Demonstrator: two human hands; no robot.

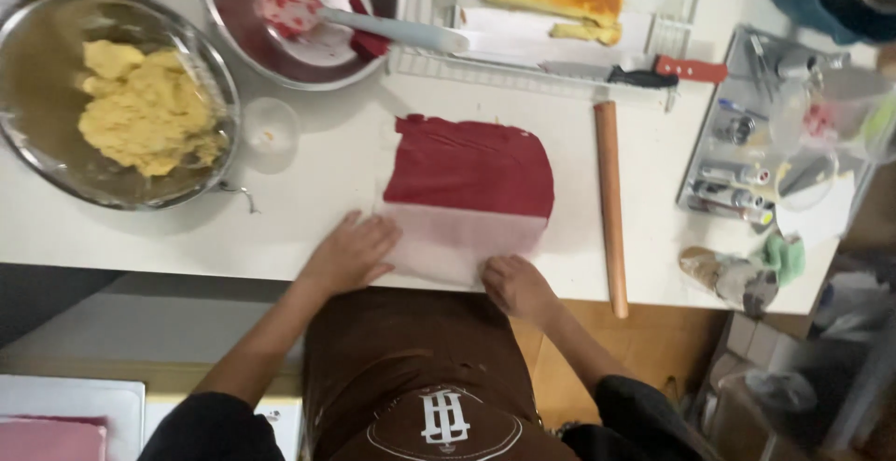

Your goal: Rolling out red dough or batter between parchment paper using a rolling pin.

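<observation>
Head view: both hands sit at the near edge of the white counter. Left hand lies flat, fingers spread, on the lower left corner of the parchment sheet; right hand has fingers curled, pinching its bottom edge. Red dough slab covers the sheet's far half. Wooden rolling pin lies just right, reaching the near edge. Steel bowl of yellow dough sits far left.
</observation>
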